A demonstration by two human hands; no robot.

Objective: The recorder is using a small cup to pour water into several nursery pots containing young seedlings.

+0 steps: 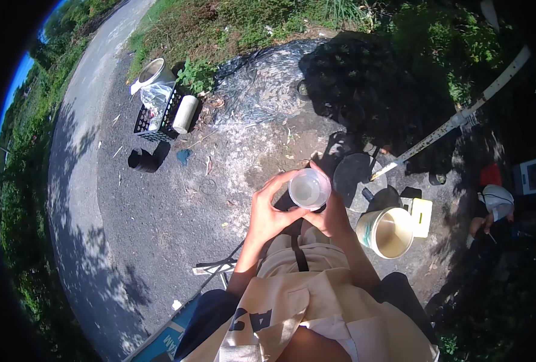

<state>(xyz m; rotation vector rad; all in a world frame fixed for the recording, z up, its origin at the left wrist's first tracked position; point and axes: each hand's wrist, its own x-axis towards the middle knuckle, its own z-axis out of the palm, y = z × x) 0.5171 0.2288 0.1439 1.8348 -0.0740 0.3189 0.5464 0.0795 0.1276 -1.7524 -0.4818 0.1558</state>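
Note:
A clear plastic cup [310, 189] is held upright between both hands in front of my body, its round rim facing up. My left hand [268, 210] curves around the cup's left side, and my right hand [332, 215] holds the right side. The cup looks translucent; whether anything is inside cannot be told. Below the hands lies beige cloth [313, 289] over my lap. A large cream plastic bucket [391, 233] stands to the right of my right arm, with a pale yellow container [422, 218] beside it.
A rusty white pole [440, 126] slants down to a round dark base [349, 181]. At upper left are a black crate [155, 135], another bucket [152, 72] and a white cylinder [186, 114]. Another person [496, 203] is at the far right.

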